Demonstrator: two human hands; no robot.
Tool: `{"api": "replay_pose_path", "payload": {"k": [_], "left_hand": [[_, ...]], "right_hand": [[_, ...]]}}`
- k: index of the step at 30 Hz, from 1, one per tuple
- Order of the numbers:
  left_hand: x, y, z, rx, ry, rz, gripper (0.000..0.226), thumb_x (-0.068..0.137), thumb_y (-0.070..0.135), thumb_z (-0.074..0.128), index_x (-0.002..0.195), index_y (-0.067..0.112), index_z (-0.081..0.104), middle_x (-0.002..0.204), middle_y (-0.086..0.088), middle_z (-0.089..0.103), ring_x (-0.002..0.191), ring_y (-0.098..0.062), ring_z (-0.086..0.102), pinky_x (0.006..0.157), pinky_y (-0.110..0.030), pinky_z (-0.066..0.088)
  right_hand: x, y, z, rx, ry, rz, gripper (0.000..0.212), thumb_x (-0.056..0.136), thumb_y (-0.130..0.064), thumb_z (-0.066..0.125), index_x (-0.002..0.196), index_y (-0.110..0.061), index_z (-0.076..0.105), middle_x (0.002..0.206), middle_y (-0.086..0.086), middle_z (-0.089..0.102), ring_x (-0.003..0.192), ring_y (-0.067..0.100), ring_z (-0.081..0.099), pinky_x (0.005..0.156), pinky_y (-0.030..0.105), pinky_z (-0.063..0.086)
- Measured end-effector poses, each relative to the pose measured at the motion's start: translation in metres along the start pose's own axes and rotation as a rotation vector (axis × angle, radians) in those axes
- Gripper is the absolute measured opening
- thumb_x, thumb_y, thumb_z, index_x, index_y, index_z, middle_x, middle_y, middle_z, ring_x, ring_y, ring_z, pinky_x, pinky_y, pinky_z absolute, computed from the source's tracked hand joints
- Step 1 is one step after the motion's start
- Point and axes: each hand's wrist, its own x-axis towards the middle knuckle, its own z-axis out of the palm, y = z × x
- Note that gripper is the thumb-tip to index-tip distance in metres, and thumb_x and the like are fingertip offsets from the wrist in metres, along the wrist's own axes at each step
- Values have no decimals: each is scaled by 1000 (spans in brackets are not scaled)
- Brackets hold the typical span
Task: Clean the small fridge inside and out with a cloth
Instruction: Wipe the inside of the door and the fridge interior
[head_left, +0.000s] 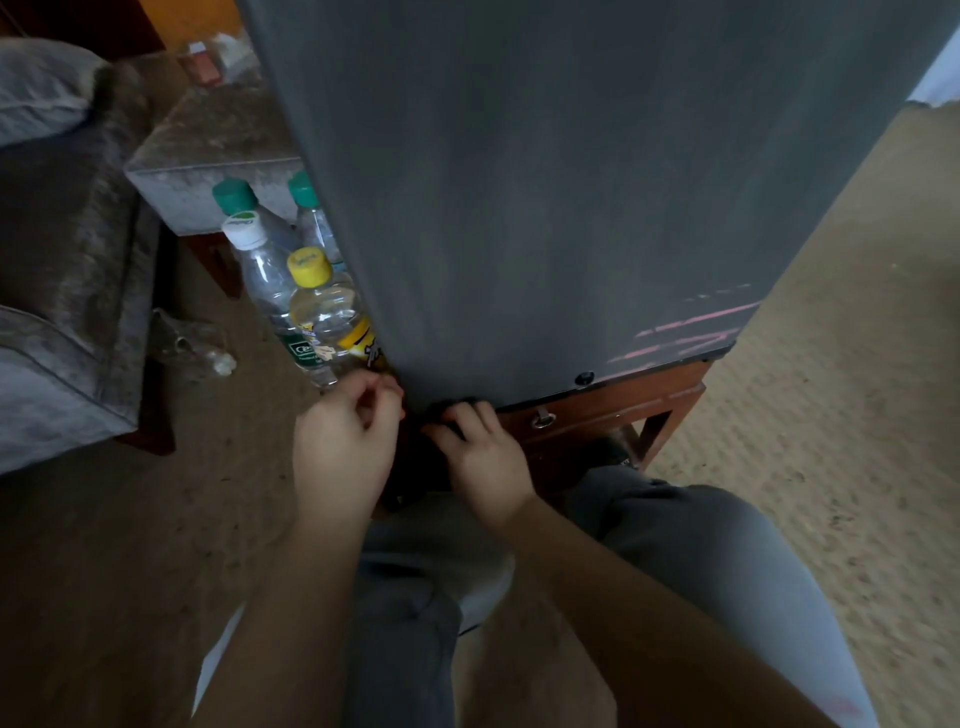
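The small fridge (545, 208) fills the upper middle as a dark grey face and stands on a brown wooden stand (613, 402). A dark cloth (418, 457) hangs at the fridge's bottom left corner, between my two hands. My right hand (480, 452) grips the cloth's top with curled fingers against the lower edge of the fridge. My left hand (345, 436) has its fingers curled at the cloth's left edge and seems to pinch it. Much of the cloth is hidden in shadow.
Several plastic bottles (311, 291) with green, white and yellow caps stand close against the fridge's left side. A grey armchair (62, 260) and a padded stool (208, 150) are at the left. My knees (701, 545) are below, on beige carpet (831, 441).
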Motion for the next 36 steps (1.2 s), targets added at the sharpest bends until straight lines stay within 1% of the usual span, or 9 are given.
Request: {"api": "replay_pose_path", "payload": {"k": [7,12,15,19,21,24,27,31,36], "left_hand": [[-3,9,17,11,-98,72,41,78,54,39,78,20,62,60,0,64,62,-19,63,65,-44,51],[-4,20,28,68,-184,114,47,77,57,35,80,21,64,62,0,65,61,-17,63,62,-42,51],[-3,23,34,66,-207,122,45,77,56,36,80,22,64,62,0,65,61,-18,63,62,-42,52],[1,27,44,77,-228,127,41,78,56,38,80,23,62,62,1,65,60,-17,63,62,-42,52],[0,29,48,90,-231,130,41,77,55,38,80,23,62,62,2,65,60,-16,63,62,-42,51],[-3,31,53,95,-251,131,44,76,56,36,81,22,64,63,1,66,61,-17,64,63,-42,51],[-3,37,61,95,-285,149,43,76,55,36,81,22,64,63,1,66,63,-18,64,63,-42,52],[-3,54,75,116,-330,194,27,90,41,49,81,21,65,66,3,67,64,-14,63,64,-40,51],[-6,69,95,160,-399,261,19,93,33,52,89,21,67,70,7,65,65,-9,59,60,-30,49]], "right_hand": [[-31,95,-52,-111,111,200,37,73,5,64,106,-9,72,101,14,60,93,37,57,75,38,52],[-49,153,-71,-74,179,442,41,67,11,70,103,-8,72,100,14,61,89,38,57,72,42,53],[-50,156,-73,-59,246,566,37,70,10,67,102,-7,72,99,14,62,89,39,57,68,46,53],[-40,111,-56,-76,103,272,42,67,5,71,106,-11,72,102,12,64,89,36,60,65,38,55],[-32,84,-45,-56,72,155,34,72,-4,68,105,-13,72,100,8,65,86,33,61,64,32,54],[-24,63,-37,-18,102,132,30,82,-18,51,101,-13,73,98,7,65,83,30,61,61,31,54],[-30,78,-41,-48,93,91,32,83,-15,50,106,-14,72,103,7,65,87,30,62,63,32,55],[-49,130,-65,-8,145,328,34,80,-13,51,109,-11,71,106,10,65,92,31,64,72,32,54],[-57,196,-94,142,442,899,34,86,-19,48,109,-10,71,107,8,62,90,29,64,78,40,54]]}}
